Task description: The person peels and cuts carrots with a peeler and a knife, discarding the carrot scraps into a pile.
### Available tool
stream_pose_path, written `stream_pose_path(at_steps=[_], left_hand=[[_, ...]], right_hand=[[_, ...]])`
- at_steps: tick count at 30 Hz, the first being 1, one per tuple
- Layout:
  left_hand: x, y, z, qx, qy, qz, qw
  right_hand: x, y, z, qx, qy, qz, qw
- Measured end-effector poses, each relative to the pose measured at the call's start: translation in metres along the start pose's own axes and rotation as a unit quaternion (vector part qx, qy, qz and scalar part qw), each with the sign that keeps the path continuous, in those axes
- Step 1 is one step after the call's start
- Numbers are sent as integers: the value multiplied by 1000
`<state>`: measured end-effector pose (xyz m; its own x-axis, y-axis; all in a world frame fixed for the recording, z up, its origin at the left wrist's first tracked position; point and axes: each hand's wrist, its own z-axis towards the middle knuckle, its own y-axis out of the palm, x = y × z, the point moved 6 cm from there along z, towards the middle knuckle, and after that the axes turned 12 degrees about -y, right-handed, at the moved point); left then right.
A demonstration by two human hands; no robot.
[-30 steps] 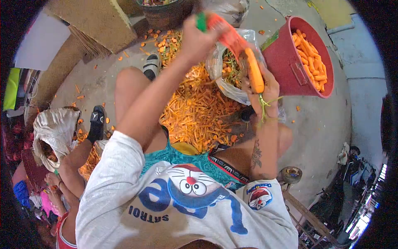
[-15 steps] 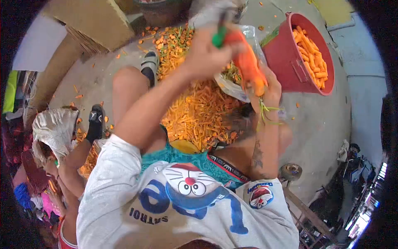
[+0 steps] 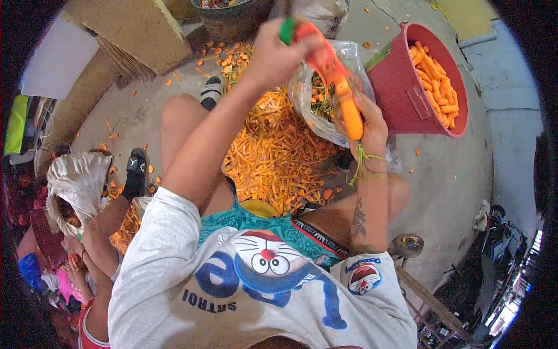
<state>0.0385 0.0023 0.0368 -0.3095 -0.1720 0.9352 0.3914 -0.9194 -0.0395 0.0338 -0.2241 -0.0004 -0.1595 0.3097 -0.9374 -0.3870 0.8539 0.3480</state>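
Note:
In my left hand (image 3: 279,55) is a red peeler (image 3: 325,61) with a green part at its far end; a dark stick-like piece above it is blurred. The peeler's head meets the upper end of a carrot (image 3: 350,113). My right hand (image 3: 373,125) is closed round this carrot, whose green stem stubs (image 3: 363,157) point toward me. The carrot's surface is bright orange. Below both hands, a clear plastic bag (image 3: 302,107) with carrot bits and greens stands beside a large heap of carrot peelings (image 3: 273,151) between my legs.
A red bucket (image 3: 395,87) of peeled carrots (image 3: 433,81) tilts at the right. A dark tub (image 3: 229,20) stands at the back, near a cardboard piece (image 3: 131,35). Another person's arm (image 3: 96,244) and a pale sack (image 3: 75,177) are at the left. A metal frame (image 3: 430,299) stands at lower right.
My left hand with the peeler has moved slightly up and left. The carrot in my right hand shows more plainly, and the peeler now sits at its upper end.

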Motion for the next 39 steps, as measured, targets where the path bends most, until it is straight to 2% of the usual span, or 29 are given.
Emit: stream_pose_path(at_steps=[2, 4, 5, 7, 8, 9, 10, 11, 13, 15, 17, 19, 20, 21, 23, 24, 25, 27, 28, 29, 30, 31, 32, 33, 34, 35, 37, 38, 39], left_hand=[[-9, -10, 11, 30, -33, 11, 999], [-9, -34, 24, 64, -105, 66, 990], [-9, -32, 23, 65, -100, 66, 991], [-17, -25, 12, 100, -153, -125, 975], [-4, -9, -2, 65, -121, -60, 989], [3, 3, -17, 60, -121, -58, 989], [23, 22, -31, -9, -1, -42, 999], [36, 36, -43, -77, 118, -27, 990], [11, 22, -24, -54, 71, -1, 996], [-15, -19, 14, 56, -69, -72, 993], [-9, -31, 15, 91, -59, -5, 994], [-4, 2, -13, 40, -88, -39, 995], [24, 21, -35, -32, -44, 6, 998], [20, 23, -34, -33, -47, 3, 998], [15, 25, -33, -26, 24, -14, 999], [3, 7, -14, 2, -30, -5, 1000], [-4, -3, -4, 5, -29, -4, 1000], [-18, -35, 15, 115, -55, -55, 990], [-13, -34, 21, 86, -36, 57, 994], [-14, -33, 19, 85, -31, 58, 994], [-19, -15, 7, 4, -26, 213, 977], [-17, 4, -7, -76, -20, 361, 929], [-9, 11, -15, -79, -21, 360, 929], [-7, 20, -23, -130, -73, 339, 929], [-7, 28, -32, -180, -125, 317, 923], [-5, 32, -36, -179, -126, 317, 923], [5, 44, -42, -239, -44, 321, 915], [-18, 45, -36, -277, -99, 312, 904], [-33, 41, -33, -272, -98, 313, 905]], right_hand=[[4, -3, -2, 12, 19, 23, 999], [-4, 10, -7, -35, 20, 70, 997], [-6, 10, -6, -37, 16, 70, 997], [-7, 10, -4, -37, 27, 106, 993], [-7, 15, -4, -34, 25, 108, 993], [-5, 13, -3, 63, 13, 68, 996], [-4, 5, -3, 159, 2, 26, 987], [-2, -2, -2, 162, 2, 25, 986], [4, 0, -6, -2, 6, 128, 992], [1, 9, -3, 8, 29, 132, 991], [-2, 9, -2, 8, 27, 137, 990], [-1, 2, 4, 45, 23, 118, 992], [3, -7, 3, 87, 26, 97, 991], [10, -13, 5, 90, 28, 95, 991], [13, -17, 5, 87, -29, 66, 994], [4, -7, -4, -6, 32, 102, 994], [4, -4, -6, -9, 33, 103, 994], [0, -1, -3, 50, 1, 60, 997], [-5, 0, 0, 47, -5, 62, 997], [-14, 1, 3, 5, -40, 21, 999], [-19, 3, 3, -35, -72, -19, 997], [-18, 2, 5, -32, -73, -19, 997], [-23, 0, 7, -13, -134, -161, 978], [-28, -2, 5, 4, -189, -300, 935], [-26, -3, 4, 3, -185, -300, 936], [-31, 1, 2, -18, -233, -334, 913], [-41, 12, -3, -56, -333, -394, 855], [-39, 12, -5, -57, -334, -393, 855], [-35, 6, -6, -39, -321, -363, 874]])
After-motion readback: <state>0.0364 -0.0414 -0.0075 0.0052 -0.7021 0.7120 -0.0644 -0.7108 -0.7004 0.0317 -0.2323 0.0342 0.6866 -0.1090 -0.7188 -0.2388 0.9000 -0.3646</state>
